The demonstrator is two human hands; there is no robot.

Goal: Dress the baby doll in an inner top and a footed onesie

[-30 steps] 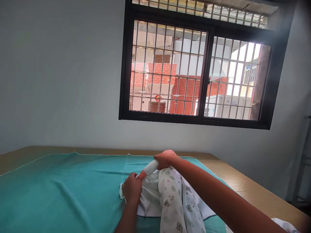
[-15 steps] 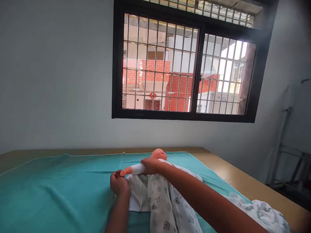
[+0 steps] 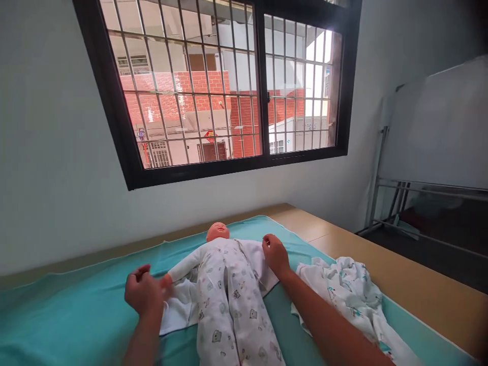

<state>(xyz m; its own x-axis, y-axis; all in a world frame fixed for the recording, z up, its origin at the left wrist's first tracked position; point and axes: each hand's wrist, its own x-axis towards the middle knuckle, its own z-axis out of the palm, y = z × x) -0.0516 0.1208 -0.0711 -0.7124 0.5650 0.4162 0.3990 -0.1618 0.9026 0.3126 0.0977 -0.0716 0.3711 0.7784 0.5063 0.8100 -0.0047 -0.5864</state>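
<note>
A baby doll (image 3: 218,231) lies face up on a teal cloth (image 3: 87,310), dressed in a white romper (image 3: 229,290) with small grey animal prints. Its arm on my left is in a white sleeve (image 3: 185,267), with the orange hand out at the cuff. My left hand (image 3: 144,292) is beside that doll hand, slightly blurred, fingers loosely bent and apart, holding nothing visible. Along the doll's other side, my right hand (image 3: 275,254) is at the edge of the white sleeve (image 3: 256,254), fingers loosely curled with a gap at the thumb. A white cloth piece (image 3: 177,310) spreads under the doll.
Crumpled white baby clothing (image 3: 346,290) with green prints lies to the right. The wooden table (image 3: 324,231) has its edge on the right, with a whiteboard stand (image 3: 377,183) beyond. A barred window (image 3: 236,160) is in the wall behind.
My left hand has left the doll's hand and moved outward. My right hand has moved from the doll's sleeved left-side arm across to its other side. The view has turned right and down.
</note>
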